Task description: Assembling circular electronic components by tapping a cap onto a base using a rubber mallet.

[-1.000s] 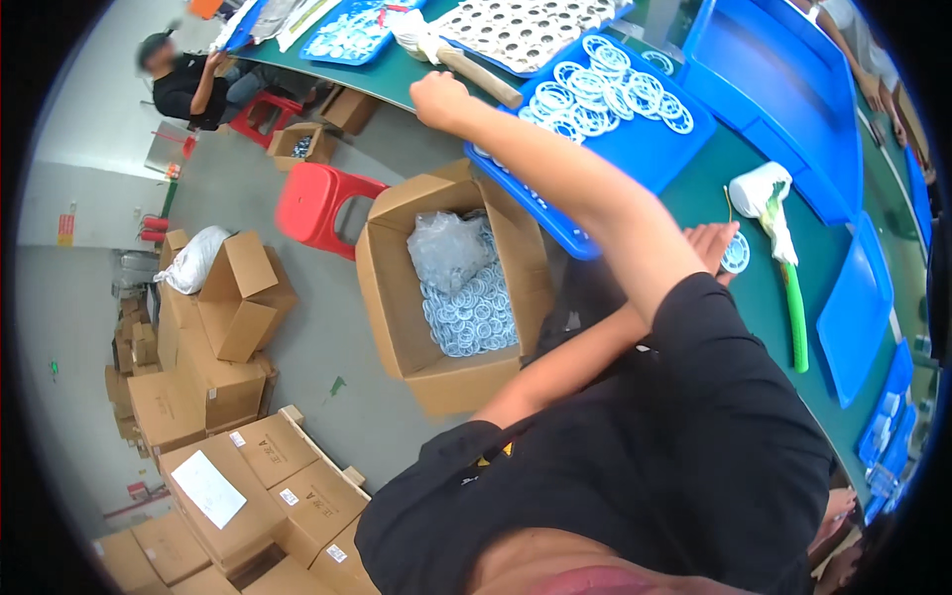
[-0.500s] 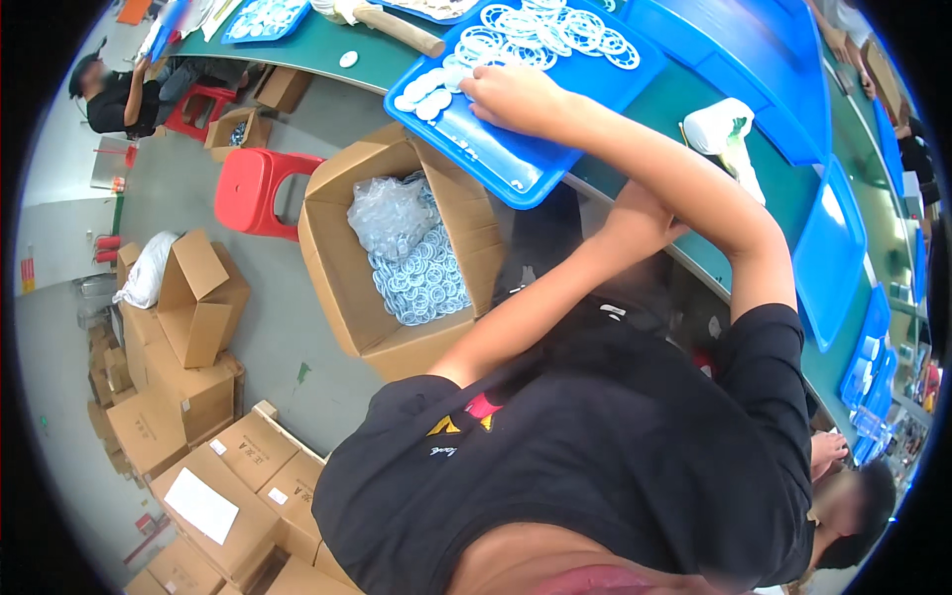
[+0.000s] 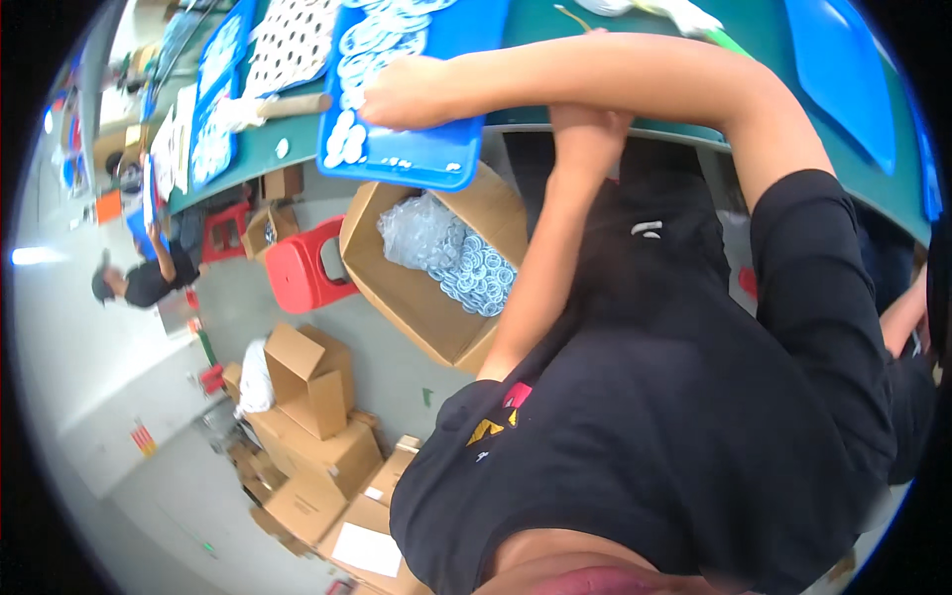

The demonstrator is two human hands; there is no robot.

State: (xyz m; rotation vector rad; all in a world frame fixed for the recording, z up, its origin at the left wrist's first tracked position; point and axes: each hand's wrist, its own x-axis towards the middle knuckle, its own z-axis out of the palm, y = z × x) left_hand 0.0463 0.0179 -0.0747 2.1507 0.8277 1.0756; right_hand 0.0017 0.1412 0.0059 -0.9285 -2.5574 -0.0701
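My right hand (image 3: 407,91) is over a blue tray (image 3: 436,167) on the table, its fingers curled down among white plastic pieces. What they pinch, if anything, is hidden beneath the hand. Beside it in the tray lie small white discs (image 3: 344,141), and a heap of larger white rings (image 3: 382,40) fills the far part. My left hand (image 3: 587,129) is at the table's front edge under my right forearm, which covers most of its fingers.
Below the tray stands an open cardboard box (image 3: 392,297) holding pale rings and a clear plastic bag (image 3: 421,231). A red stool (image 3: 291,275) and stacked cartons (image 3: 317,466) are to the left. Another blue tray (image 3: 843,79) lies on the table at right. A person (image 3: 149,283) is at far left.
The view has swung, so the tray, box and stool sit differently in the picture. My right hand stays over the tray, its fingers now more curled; my left hand stays under the right forearm.
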